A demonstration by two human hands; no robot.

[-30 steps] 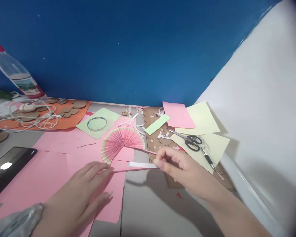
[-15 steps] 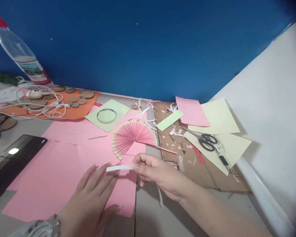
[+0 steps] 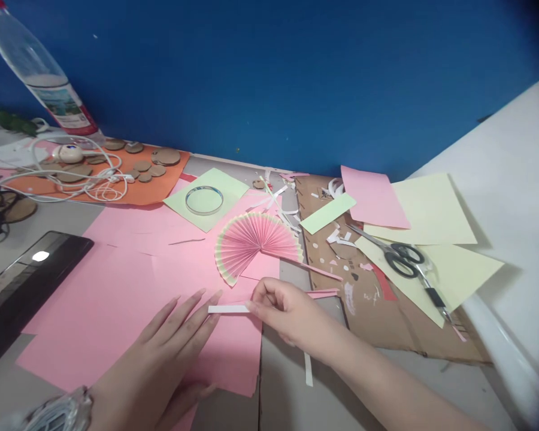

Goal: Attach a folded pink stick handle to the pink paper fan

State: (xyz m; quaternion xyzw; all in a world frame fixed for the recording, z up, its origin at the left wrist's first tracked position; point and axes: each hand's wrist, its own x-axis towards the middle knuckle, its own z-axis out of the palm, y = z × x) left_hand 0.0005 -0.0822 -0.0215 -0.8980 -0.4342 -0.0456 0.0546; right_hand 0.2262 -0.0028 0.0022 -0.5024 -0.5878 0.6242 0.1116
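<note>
While your left hand lies flat, fingers spread, on the pink paper sheet, your right hand pinches a white paper strip just above it; the strip looks about to be laid down, which calls for careful alignment. Beyond sit the pleated pink fan and scissors

A narrow white paper strip lies level above the near edge of a flat pink paper sheet, just near of a pleated pink paper fan.
</note>
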